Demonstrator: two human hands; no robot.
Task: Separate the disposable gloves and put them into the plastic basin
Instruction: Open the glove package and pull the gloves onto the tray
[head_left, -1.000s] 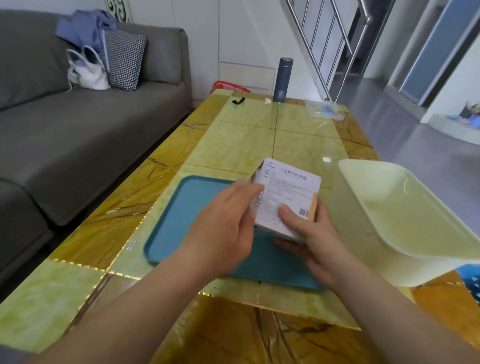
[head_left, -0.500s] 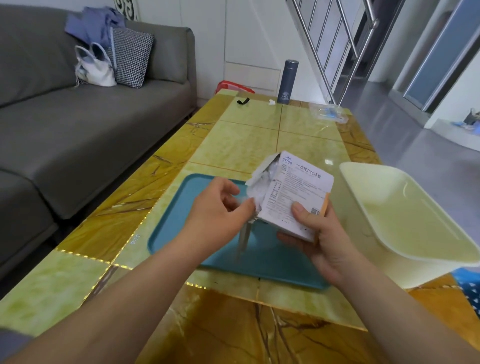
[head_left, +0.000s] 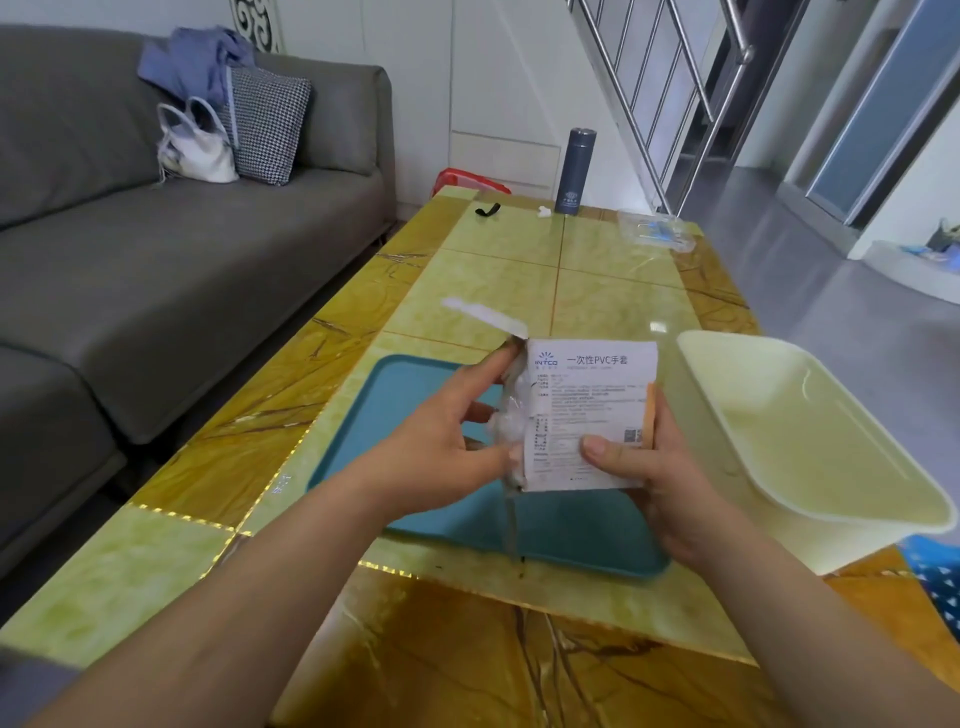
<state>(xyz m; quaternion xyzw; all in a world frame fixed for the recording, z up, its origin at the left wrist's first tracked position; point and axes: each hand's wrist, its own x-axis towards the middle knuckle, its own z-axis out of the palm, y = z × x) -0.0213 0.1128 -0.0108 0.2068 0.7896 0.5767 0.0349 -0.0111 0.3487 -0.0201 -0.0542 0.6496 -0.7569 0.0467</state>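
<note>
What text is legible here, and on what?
"INTCO": logo, top left of the glove box face.
"一次性PVC手套": heading on the same face.
Fine print below the heading: too small to read.
QR code, lower right of that face: no readable text.
Emblem on the grey bottle: blurred, unreadable.

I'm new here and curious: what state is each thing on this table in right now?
glove box: end flap open, held up
gloves: bunched in the opening, one strand dangling
left hand's grip: pinching the gloves
right hand's grip: holding the box
plastic basin: upright, empty
tray: flat, nothing visible on it
flask: upright, capped
</note>
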